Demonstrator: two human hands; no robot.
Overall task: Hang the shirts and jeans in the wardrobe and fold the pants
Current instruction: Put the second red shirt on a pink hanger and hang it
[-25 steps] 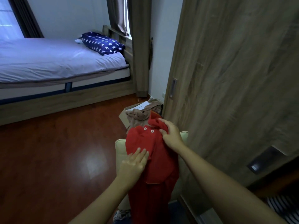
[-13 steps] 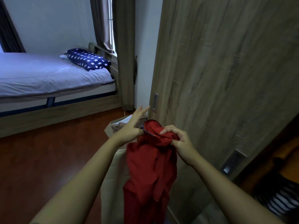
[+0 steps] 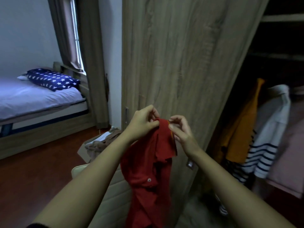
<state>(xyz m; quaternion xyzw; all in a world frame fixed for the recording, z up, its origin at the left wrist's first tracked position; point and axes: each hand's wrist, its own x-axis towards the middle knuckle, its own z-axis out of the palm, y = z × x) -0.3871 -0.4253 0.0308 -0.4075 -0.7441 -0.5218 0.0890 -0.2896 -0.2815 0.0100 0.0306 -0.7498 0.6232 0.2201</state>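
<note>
Head view showed the left hand [image 3: 143, 122] and right hand [image 3: 180, 130] pinching a limp red buttoned shirt [image 3: 148, 170] by its collar before the wooden wardrobe door [image 3: 181, 55]; hanging apparently awaited a hanger.

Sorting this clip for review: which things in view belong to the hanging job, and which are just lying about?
Belongs to the job:
red shirt, pinched at its top by the left hand and right hand
wardrobe, with an orange garment and striped top inside

Lying about:
bed
star-print pillow
curtain
cardboard box of clothes
</note>
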